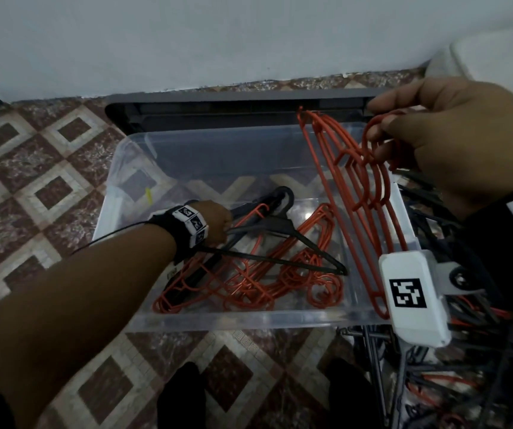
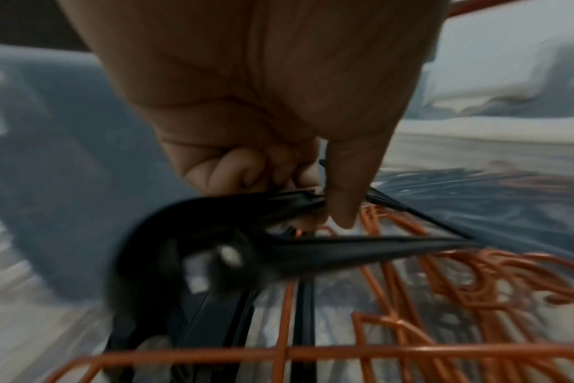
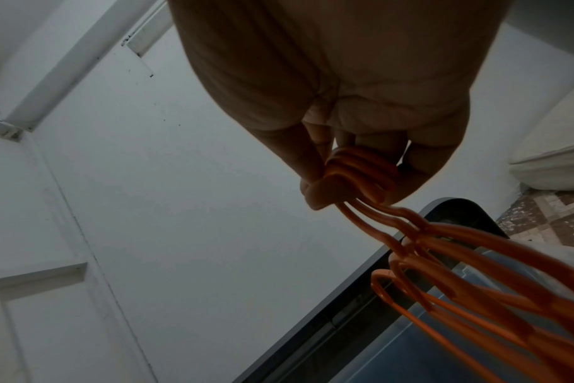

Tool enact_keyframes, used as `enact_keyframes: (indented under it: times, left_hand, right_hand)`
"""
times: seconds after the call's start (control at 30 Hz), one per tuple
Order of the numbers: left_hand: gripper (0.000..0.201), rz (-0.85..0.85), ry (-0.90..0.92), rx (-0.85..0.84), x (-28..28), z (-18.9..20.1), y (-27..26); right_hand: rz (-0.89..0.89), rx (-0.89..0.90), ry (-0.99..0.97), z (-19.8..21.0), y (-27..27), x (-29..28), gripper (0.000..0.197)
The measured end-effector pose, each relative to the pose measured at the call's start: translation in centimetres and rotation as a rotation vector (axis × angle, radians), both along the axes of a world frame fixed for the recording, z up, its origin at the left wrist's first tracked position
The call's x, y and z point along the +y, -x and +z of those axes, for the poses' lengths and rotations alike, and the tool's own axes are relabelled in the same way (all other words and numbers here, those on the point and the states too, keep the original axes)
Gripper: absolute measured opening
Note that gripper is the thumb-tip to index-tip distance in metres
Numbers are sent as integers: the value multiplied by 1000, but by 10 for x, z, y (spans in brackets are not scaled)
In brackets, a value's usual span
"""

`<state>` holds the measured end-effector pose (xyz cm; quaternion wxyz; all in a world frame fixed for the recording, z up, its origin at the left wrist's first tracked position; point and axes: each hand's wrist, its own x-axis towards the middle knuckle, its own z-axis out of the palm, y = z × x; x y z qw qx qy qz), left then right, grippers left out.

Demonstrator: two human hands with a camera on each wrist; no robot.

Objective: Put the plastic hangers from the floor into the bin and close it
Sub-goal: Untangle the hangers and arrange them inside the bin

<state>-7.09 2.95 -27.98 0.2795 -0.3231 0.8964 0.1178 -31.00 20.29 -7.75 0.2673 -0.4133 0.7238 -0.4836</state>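
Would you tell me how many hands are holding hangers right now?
2. The left hand grips black hangers inside the clear bin; the right hand holds orange hangers by their hooks above it.

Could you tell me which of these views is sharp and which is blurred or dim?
Head view: dim, mostly sharp, clear bin readable. Left wrist view: heavy motion blur on the black hangers gripped by the left hand. Right wrist view: sharp, right hand shadowed above the orange hangers.
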Motion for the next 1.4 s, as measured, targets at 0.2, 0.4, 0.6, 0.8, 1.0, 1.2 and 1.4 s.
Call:
enact_keyframes:
  times: [0.2,0.4,0.6,0.8,1.0,1.2,1.4]
  left_hand:
    - [19,-124,-216,86,15,29,-13]
    - [18,241,-266,225,-22,42,-46]
    - [24,283,-197,173,-12,14,-39]
    - [25,121,-96,106,11,-17,8]
    - [11,45,39,-16,-3,-33,5]
    - [56,15,15,-266,-4,-66,-29]
    - [37,-85,201,-249,5,-66,-40]
  right_hand:
    - [10,-12,-6,2,-1,0,27]
    - [19,-35,-22,3,-3,2,26]
    - [18,-8,-47,2,-2,0,27]
    - [24,0,-74,-1,-5,-1,27]
    - [24,-14,-72,-4,-4,-1,24]
    - [35,-2,-67,-10,0,-3,25]
    - [46,11,-53,-8,-3,-2,25]
